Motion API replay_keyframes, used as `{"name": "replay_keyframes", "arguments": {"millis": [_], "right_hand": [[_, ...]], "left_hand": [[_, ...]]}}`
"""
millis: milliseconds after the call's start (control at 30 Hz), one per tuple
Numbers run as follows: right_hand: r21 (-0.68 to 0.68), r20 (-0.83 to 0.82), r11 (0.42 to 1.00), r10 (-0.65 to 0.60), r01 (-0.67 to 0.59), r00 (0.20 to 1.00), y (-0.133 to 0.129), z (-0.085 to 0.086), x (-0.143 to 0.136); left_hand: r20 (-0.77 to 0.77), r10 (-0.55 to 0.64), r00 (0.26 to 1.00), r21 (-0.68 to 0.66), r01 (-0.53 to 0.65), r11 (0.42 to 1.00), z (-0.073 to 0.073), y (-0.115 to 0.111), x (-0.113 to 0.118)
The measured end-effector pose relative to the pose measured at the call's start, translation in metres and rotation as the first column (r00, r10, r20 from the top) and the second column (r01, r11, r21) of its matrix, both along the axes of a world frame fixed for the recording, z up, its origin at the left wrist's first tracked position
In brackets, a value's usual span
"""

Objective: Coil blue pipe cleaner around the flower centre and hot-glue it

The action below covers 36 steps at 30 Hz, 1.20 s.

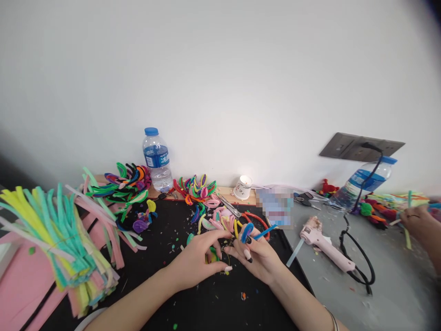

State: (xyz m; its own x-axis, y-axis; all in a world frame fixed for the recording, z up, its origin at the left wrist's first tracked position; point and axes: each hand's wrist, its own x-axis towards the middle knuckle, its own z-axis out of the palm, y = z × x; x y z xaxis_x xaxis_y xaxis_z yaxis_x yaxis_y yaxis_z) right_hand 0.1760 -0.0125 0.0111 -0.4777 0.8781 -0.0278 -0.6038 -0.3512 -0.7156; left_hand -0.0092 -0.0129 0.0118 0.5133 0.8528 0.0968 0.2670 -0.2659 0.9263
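Note:
Over the black mat (213, 305), my left hand (196, 259) has its thumb and fingers curled around a small green and yellow fuzzy piece, mostly hidden by the fingers. My right hand (263, 259) faces it, almost touching, and pinches a blue pipe cleaner (264, 232) bent into a loop at one end, its straight tail pointing right. Just beyond the hands lie pink and yellow pipe cleaner loops (220, 219) and scissors with red handles (257, 223). A thin strand seems to run between the two hands; what it belongs to is unclear.
At left lies a big bundle of pipe cleaners (58, 243). A water bottle (157, 161) and a paper cup (243, 187) stand by the wall. On the right are a pink glue gun (327, 248) with black cord, a tilted bottle (365, 184) and another person's hand (418, 220).

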Motion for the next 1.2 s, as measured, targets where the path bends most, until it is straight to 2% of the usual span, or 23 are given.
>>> {"name": "replay_keyframes", "arguments": {"millis": [167, 233, 433, 567, 800, 933, 1067, 1200], "right_hand": [[0.004, -0.022, 0.999, 0.047, -0.047, 0.999, -0.004, 0.000, -0.003], [0.006, -0.032, 0.998, 0.059, -0.059, 0.998, -0.005, 0.001, -0.005], [0.003, -0.066, 0.996, 0.085, -0.085, 0.994, -0.006, 0.003, -0.007], [0.002, -0.071, 0.998, 0.055, -0.055, 0.996, -0.005, 0.002, -0.006], [-0.024, -0.062, 1.000, 0.004, -0.006, 0.998, -0.003, 0.001, -0.003], [-0.019, -0.072, 1.000, -0.023, 0.022, 0.997, -0.002, 0.004, -0.002], [-0.030, -0.072, 0.998, -0.059, 0.057, 0.996, -0.001, 0.002, 0.000], [-0.015, -0.074, 0.997, -0.083, 0.082, 0.994, 0.001, 0.000, 0.003]], "left_hand": [[0.033, -0.065, 0.997, -0.088, 0.067, 0.994, -0.002, -0.001, 0.003], [0.015, -0.082, 0.997, -0.085, 0.083, 0.993, -0.002, 0.000, 0.003], [-0.070, -0.079, 0.994, 0.055, 0.083, 0.995, -0.003, 0.001, 0.004], [-0.095, -0.054, 0.994, 0.115, 0.065, 0.991, -0.005, 0.003, 0.003], [-0.101, 0.012, 0.995, 0.237, 0.012, 0.971, -0.008, 0.007, -0.001], [-0.061, 0.041, 0.997, 0.253, -0.024, 0.967, -0.009, 0.008, -0.003], [0.036, 0.101, 0.994, 0.202, -0.106, 0.974, -0.008, 0.011, -0.004], [0.169, 0.250, 0.953, 0.005, -0.255, 0.967, -0.007, 0.015, -0.006]]}}
